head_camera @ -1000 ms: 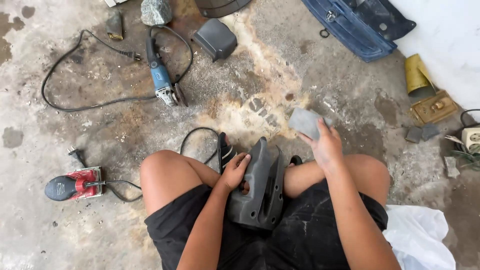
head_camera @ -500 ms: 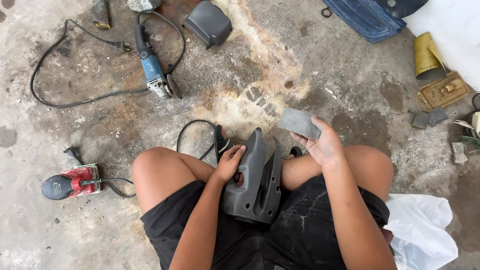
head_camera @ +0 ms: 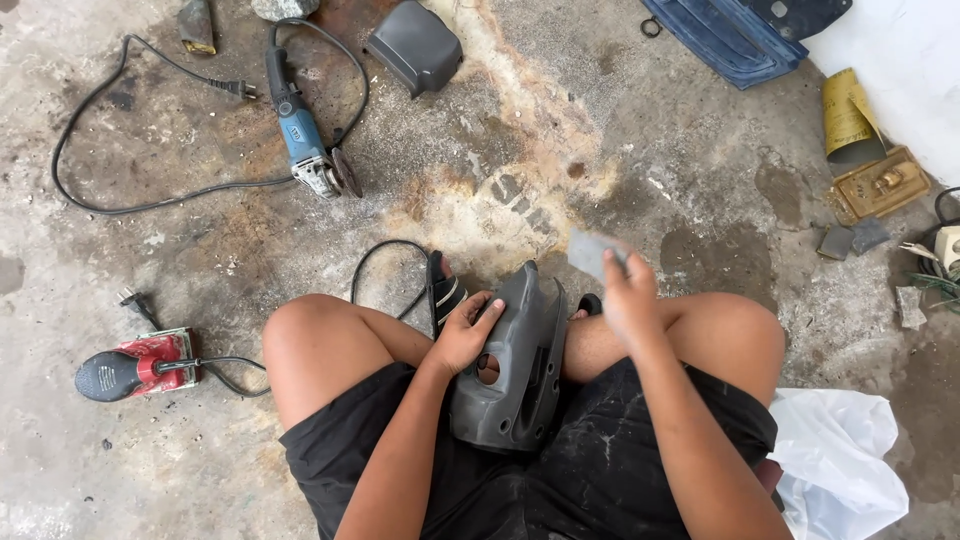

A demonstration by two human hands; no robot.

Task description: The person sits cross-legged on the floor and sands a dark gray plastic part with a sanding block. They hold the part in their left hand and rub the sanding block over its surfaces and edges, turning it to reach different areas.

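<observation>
Far left, on the concrete floor (head_camera: pixel 620 160): a red power tool (head_camera: pixel 135 366) with its cord, well apart from both hands. Upper left: a blue angle grinder (head_camera: pixel 303 138) with a looped black cable, a grey plastic cover (head_camera: pixel 415 45) near it.

Centre: a grey moulded plastic panel (head_camera: pixel 515 365) stands on edge in the seated person's lap, between the knees, its long axis running from the lap away toward the floor. The left hand (head_camera: pixel 462 335) lies flat against the panel's left face, fingers spread and curled over its edge, steadying it.

Just right of the panel's far end, the right hand (head_camera: pixel 625 295) hovers above it, fingers pinching a small grey abrasive sheet (head_camera: pixel 590 252); the sheet is blurred and appears apart from the panel. The panel lies down and left of this sheet, with nothing between them.

Right: a white plastic bag (head_camera: pixel 840 455) beside the thigh; a yellow sandpaper roll (head_camera: pixel 848 118) and a blue panel (head_camera: pixel 735 30) further off.
</observation>
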